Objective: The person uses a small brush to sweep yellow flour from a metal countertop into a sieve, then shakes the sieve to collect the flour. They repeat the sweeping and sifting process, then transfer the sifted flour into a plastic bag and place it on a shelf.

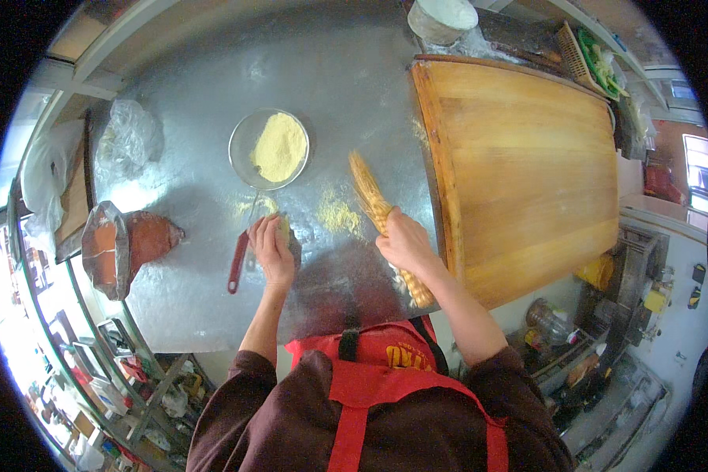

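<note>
My right hand is closed around a straw hand brush, its bristles pointing up and left over the grey metal tabletop. Under the brush tip's left side lies a patch of scattered yellow flour. My left hand is low over the table with its fingers curled, yellow powder showing beside the fingertips; whether it grips anything is hidden. Just left of it is a dark red handle. Beyond the hand a round metal sieve or bowl holds a heap of yellow flour.
A large wooden board covers the table's right side. On the left are a crumpled clear plastic bag and an open bag of reddish-brown material. A whitish bucket and a basket of greens stand at the far right.
</note>
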Available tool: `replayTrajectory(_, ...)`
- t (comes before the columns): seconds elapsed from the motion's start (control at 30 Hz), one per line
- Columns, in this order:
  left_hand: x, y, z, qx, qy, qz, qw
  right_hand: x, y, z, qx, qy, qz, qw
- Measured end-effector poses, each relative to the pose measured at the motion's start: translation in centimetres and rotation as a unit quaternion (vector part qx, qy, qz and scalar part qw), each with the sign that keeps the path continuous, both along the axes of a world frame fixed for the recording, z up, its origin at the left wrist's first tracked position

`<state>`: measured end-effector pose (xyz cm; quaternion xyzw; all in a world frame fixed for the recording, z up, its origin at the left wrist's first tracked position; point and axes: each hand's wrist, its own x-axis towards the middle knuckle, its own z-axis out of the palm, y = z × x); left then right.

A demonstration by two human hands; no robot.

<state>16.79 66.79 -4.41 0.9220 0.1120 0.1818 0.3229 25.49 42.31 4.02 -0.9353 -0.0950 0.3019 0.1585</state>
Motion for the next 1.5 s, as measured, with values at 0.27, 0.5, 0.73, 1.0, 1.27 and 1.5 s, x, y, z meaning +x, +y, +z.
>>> replayTrajectory(0.27, 1.4, 1.8, -1.6, -0.03, -0.021, 0.118, 0.992, 4.1, -1.0, -1.3, -0.081, -0.012, -0.074, 0.994)
replayTrajectory(0.5, 3.4, -3.5, 0.3, -0.271, -0.021, 0.017, 0.962, -2.9, -0.1, -1.7, 0.141, 0.036, -0.102, 0.984)
replayTrajectory(0.73, 2.8, -0.1, -1.1, -0.31, 0.021, 0.132, 0.941, -4.3, -5.7, -2.7, 0.23, -0.042, -0.191, 0.953)
replayTrajectory(1.0, 9.7, -0.8, -2.1, -0.376, 0.011, 0.052, 0.925, -1.9, -3.9, -2.8, 0.115, 0.024, -0.175, 0.978)
replayTrajectory(1.27, 9.6, 2.2, -1.0, -0.274, 0.064, -0.064, 0.957, -3.8, 3.2, -4.9, 0.127, 0.107, -0.102, 0.981)
replayTrajectory(1.5, 4.2, 2.5, -1.2, -0.374, 0.013, -0.011, 0.927, -6.5, -5.3, 0.3, 0.193, 0.067, -0.246, 0.947)
